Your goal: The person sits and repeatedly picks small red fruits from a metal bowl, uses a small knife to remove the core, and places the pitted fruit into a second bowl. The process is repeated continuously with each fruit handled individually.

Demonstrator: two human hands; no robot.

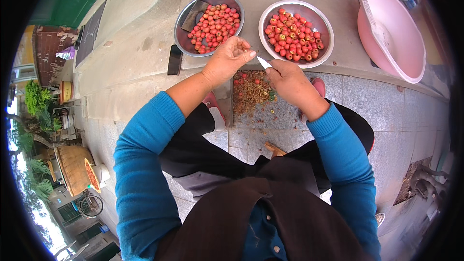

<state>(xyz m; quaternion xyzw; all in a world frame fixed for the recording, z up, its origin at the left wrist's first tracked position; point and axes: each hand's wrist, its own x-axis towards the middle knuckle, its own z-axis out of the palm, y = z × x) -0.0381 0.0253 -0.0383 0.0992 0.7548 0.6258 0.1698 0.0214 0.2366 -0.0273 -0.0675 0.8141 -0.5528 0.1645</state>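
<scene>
My right hand (289, 78) is closed on a small knife (264, 62), its pale blade pointing up and left toward my left hand (230, 58). The left fingers are curled with the thumb near their tips; whether something small sits between them, I cannot tell. Beyond the left hand stands a metal basin (177, 33) of red hawthorn fruits (216, 25), with a cleaver (195, 12) leaning inside it. Past the right hand, a second metal bowl (328, 49) holds more red fruits (294, 36), several with cut ends showing pale flesh.
A pink plastic basin (397, 32) rests at the right of the concrete ledge (145, 76). A smartphone (174, 60) lies near the left basin. Fruit scraps (250, 96) cover paving between my shoes. A piece of wood (274, 149) is on the ground below.
</scene>
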